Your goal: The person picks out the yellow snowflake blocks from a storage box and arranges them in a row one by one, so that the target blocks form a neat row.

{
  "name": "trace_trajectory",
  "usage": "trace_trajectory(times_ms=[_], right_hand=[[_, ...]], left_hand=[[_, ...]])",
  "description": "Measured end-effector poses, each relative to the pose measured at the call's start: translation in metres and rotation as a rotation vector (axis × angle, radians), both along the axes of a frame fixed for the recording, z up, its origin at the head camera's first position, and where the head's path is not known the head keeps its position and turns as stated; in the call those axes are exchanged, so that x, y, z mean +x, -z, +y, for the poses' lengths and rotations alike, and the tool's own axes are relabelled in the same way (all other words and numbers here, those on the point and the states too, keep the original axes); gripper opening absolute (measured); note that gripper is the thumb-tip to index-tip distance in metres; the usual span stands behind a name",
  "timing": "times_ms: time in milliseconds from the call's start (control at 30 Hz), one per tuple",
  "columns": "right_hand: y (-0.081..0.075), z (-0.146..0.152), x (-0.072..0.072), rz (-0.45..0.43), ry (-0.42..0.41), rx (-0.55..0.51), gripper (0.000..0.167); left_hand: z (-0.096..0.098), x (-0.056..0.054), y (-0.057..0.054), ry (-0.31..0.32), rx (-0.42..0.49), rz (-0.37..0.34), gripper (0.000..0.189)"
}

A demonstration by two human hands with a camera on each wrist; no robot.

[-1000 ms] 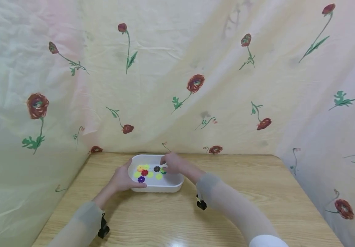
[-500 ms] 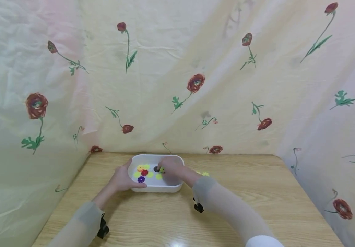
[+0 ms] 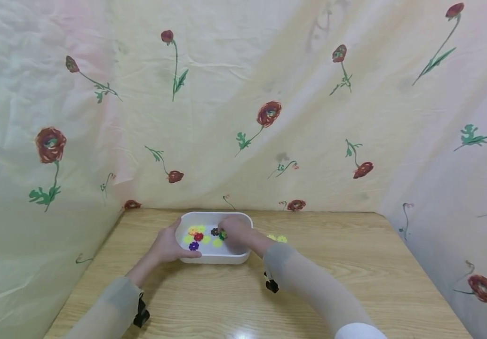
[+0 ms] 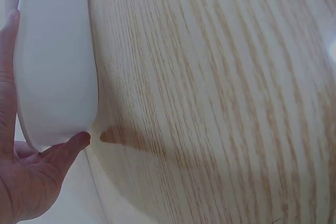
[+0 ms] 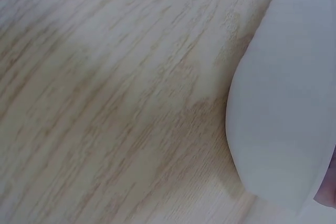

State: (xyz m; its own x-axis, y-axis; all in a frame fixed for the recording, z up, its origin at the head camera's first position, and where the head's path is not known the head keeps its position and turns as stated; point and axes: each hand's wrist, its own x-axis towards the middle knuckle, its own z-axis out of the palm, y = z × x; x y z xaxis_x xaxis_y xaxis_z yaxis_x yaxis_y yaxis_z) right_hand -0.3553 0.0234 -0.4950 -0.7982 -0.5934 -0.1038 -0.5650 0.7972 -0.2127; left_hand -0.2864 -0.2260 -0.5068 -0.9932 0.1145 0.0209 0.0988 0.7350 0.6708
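Note:
A white rectangular plastic box (image 3: 226,259) with rounded corners stands at the back of the wooden table. My left hand (image 3: 169,245) grips its left end, thumb along the near rim; in the left wrist view the hand (image 4: 37,182) wraps that end of the box (image 4: 55,61). My right hand (image 3: 235,230) reaches down inside at the right, fingers curled, pinching a green flower-shaped piece (image 3: 223,235). Beside it lie a black flower piece (image 3: 214,231) and a yellow one (image 3: 217,243). Red (image 3: 198,237), purple (image 3: 194,246), orange and yellow ones lie further left.
Two yellow flower pieces (image 3: 282,239) lie on the table (image 3: 332,263) right of the box, by the right wrist. A floral cloth (image 3: 226,117) hangs behind and at both sides of the table. In the right wrist view the box's outer wall (image 5: 283,98) fills the right side.
My right hand has lowered into the box and its fingertips have come down at the green piece. Its wrist moved slightly left, uncovering yellow pieces on the table. The left hand stays put.

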Motion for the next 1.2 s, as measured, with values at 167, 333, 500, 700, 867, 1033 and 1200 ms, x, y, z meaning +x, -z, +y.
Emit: trace_trajectory(times_ms=[167, 333, 500, 700, 867, 1033, 1200], right_hand=[[-0.006, 0.003, 0.001, 0.008, 0.008, -0.024, 0.037], [-0.02, 0.007, -0.004, 0.008, 0.001, -0.074, 0.034], [-0.033, 0.017, -0.011, 0.042, -0.037, -0.099, 0.032], [-0.048, 0.038, -0.018, 0.111, -0.049, -0.133, 0.031], [-0.058, 0.06, -0.016, 0.136, -0.036, -0.151, 0.03], [-0.06, 0.085, -0.011, 0.147, -0.005, -0.159, 0.026], [-0.058, 0.112, -0.009, 0.184, 0.016, -0.215, 0.023]], left_hand=[[0.001, 0.0, 0.001, 0.004, 0.005, -0.002, 0.139], [0.001, 0.001, -0.001, 0.001, 0.017, -0.021, 0.137], [-0.003, 0.002, -0.001, -0.005, 0.011, -0.028, 0.137], [-0.003, 0.002, 0.0, 0.004, 0.014, -0.015, 0.136], [-0.001, 0.001, 0.0, -0.002, 0.014, -0.017, 0.135], [0.001, 0.0, 0.0, 0.006, 0.007, -0.011, 0.137], [0.002, 0.001, -0.001, 0.014, 0.044, 0.002, 0.132]])
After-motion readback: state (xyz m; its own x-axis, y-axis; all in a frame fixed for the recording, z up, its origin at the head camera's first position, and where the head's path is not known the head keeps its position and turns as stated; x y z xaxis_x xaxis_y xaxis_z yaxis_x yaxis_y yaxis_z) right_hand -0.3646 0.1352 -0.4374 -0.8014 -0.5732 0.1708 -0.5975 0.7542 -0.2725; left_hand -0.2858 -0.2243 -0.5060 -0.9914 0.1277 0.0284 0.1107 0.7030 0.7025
